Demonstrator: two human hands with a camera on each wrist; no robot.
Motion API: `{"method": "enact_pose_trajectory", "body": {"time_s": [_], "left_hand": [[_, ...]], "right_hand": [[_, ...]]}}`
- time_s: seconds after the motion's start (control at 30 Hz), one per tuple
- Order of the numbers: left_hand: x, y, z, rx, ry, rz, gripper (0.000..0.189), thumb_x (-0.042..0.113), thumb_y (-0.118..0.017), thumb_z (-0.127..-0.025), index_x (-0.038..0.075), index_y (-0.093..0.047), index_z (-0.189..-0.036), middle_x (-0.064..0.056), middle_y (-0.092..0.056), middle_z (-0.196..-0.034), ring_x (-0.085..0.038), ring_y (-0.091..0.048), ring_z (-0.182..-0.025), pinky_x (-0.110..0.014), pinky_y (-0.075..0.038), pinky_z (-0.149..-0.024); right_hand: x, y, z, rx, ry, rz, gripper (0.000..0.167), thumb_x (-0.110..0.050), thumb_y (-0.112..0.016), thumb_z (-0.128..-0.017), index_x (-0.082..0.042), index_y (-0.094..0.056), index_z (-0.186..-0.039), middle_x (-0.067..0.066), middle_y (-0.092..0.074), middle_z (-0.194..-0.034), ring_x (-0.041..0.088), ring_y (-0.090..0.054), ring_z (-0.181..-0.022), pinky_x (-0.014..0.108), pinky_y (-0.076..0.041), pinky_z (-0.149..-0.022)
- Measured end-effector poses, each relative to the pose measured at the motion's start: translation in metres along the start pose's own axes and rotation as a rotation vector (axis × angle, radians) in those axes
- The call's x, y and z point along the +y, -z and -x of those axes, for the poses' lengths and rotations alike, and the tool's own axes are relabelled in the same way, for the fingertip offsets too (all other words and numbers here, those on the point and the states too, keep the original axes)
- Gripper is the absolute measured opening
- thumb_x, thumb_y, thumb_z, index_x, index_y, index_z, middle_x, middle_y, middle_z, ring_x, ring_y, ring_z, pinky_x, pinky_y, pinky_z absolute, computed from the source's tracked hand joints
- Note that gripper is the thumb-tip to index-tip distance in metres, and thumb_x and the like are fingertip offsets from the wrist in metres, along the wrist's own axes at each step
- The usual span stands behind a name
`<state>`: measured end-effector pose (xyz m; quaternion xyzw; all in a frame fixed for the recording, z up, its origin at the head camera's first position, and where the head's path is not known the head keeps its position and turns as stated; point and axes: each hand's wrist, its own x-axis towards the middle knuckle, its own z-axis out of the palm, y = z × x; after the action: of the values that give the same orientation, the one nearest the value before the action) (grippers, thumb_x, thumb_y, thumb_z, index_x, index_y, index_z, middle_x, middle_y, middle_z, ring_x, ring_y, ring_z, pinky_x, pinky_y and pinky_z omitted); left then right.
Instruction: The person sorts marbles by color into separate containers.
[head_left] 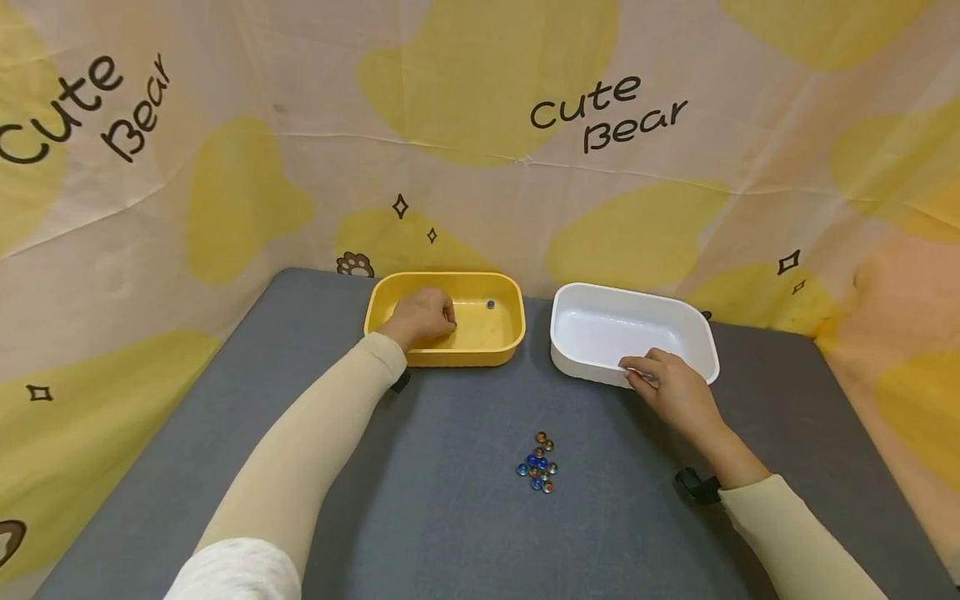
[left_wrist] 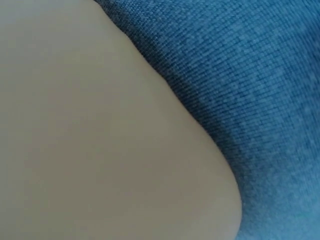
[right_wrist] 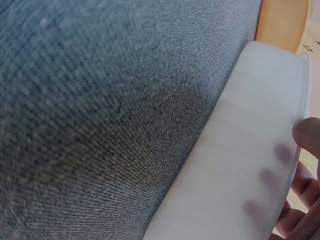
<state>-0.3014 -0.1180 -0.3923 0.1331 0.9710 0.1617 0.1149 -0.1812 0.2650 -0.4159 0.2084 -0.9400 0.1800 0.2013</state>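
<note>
My left hand (head_left: 423, 315) is down inside the yellow tray (head_left: 480, 359), its fingers bent, pinching what looks like a small dark marble at the fingertips. Most of that marble is hidden. A blue marble (head_left: 491, 305) lies on the tray's floor, to the right of this hand. The near rim of the white tray (head_left: 592, 367) is between the thumb and fingers of my right hand (head_left: 677, 398). In the right wrist view the thumb (right_wrist: 307, 134) presses the outer side, and fingertips show faintly through the wall. Skin and grey cloth fill the left wrist view.
A loose cluster of blue and amber glass marbles (head_left: 537, 467) lies on the grey cloth-covered table (head_left: 450, 517), nearer than both trays. The trays stand side by side at the back, close to a patterned cloth backdrop (head_left: 480, 183).
</note>
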Motion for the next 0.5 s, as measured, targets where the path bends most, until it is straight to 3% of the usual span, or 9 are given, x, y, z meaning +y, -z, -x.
{"method": "enact_pose_trajectory", "body": {"time_s": [0.5], "left_hand": [[-0.0042, -0.0068, -0.0095, -0.012, 0.001, -0.011, 0.009, 0.025, -0.065, -0.087, 0.018, -0.071, -0.087, 0.001, -0.067, -0.094, -0.017, -0.057, -0.081, -0.033, -0.047, -0.07]], "right_hand": [[-0.0001, -0.0002, 0.0001, 0.002, -0.006, -0.014, 0.019, -0.007, -0.075, -0.08, -0.014, -0.076, -0.098, -0.007, -0.053, -0.069, 0.009, -0.049, -0.062, 0.025, -0.039, -0.052]]}}
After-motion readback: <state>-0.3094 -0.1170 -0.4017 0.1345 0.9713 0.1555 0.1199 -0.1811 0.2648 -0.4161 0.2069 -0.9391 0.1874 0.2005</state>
